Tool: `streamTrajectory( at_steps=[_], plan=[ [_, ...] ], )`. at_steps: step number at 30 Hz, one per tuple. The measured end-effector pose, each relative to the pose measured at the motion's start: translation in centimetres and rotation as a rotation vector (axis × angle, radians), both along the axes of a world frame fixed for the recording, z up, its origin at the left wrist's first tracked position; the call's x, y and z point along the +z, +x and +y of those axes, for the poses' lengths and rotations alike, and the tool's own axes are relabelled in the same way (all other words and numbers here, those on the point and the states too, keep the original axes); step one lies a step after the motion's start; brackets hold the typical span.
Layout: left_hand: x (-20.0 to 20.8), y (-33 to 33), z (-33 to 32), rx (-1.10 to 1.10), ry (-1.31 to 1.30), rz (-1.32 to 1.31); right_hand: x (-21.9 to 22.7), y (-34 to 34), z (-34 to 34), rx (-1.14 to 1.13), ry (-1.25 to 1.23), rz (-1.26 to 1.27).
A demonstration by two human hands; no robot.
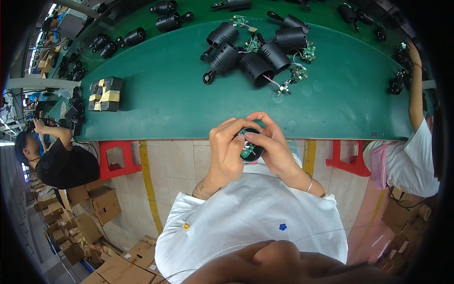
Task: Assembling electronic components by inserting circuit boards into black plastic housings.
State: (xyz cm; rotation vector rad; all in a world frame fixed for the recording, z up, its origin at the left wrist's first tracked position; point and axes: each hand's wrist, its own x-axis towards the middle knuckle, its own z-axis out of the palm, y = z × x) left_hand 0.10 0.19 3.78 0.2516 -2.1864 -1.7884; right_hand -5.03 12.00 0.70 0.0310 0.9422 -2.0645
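While it is held closely, a black housing [256,157] shows its green board [245,152]

In the head view, the left hand [228,149] and right hand [276,147] are closed around it, thumbs [257,139] at the board, by the 6 o'clock edge of the table [165,94]. More housings [255,67] lie toward 12 o'clock.

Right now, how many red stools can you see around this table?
2. One red stool is at the left, beside the person in black; the other red stool is at the right, beside the person in white. More may be hidden.
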Motion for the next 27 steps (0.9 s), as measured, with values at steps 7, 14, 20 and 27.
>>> streamTrajectory(
  at_steps=[7, 14, 20, 27],
  plan=[
    [-0.3, 0.2, 0.5, 0.023, -0.108, 0.008, -1.1, 0.1, 0.1, 0.002, -0.044, -0.036],
    [-0.3, 0.3, 0.4, -0.014, -0.212, 0.099, -1.5, 0.8, 0.1, -0.033, -0.139, -0.004],
    [0.1, 0.5, 0.6, 0.004, -0.191, 0.049, -1.3, 0.8, 0.3, -0.024, -0.13, -0.016],
    [-0.7, -0.2, 0.2, -0.01, 0.03, 0.109, 0.2, 0.7, 0.1, -0.054, -0.028, -0.064]
  ],
)
